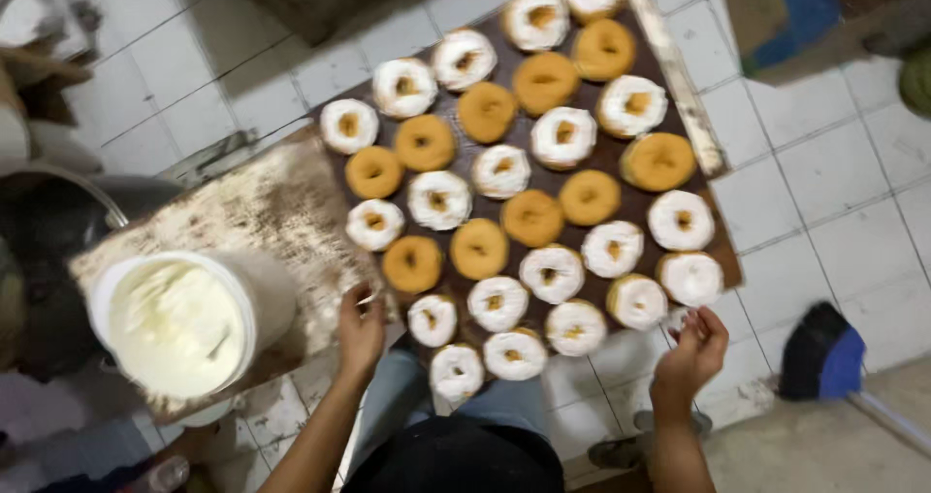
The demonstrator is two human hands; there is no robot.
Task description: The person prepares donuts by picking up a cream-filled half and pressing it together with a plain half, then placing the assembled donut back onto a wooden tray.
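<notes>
Nearest to us, our left hand (360,333) is gripping the near edge of the dark wooden board (722,260), fingers curled over it, while our right hand (690,354) is hovering just off the board's near right corner, fingers loosely bent and holding nothing. Beyond the hands, ring doughnuts (497,304) are lying in rows across the board, some iced white, some plain golden. To the left, a white bucket of icing (179,323) is sitting on a stained board (276,207). A blue-bristled broom (824,352) is lying on the tiled floor (834,178) at right.
</notes>
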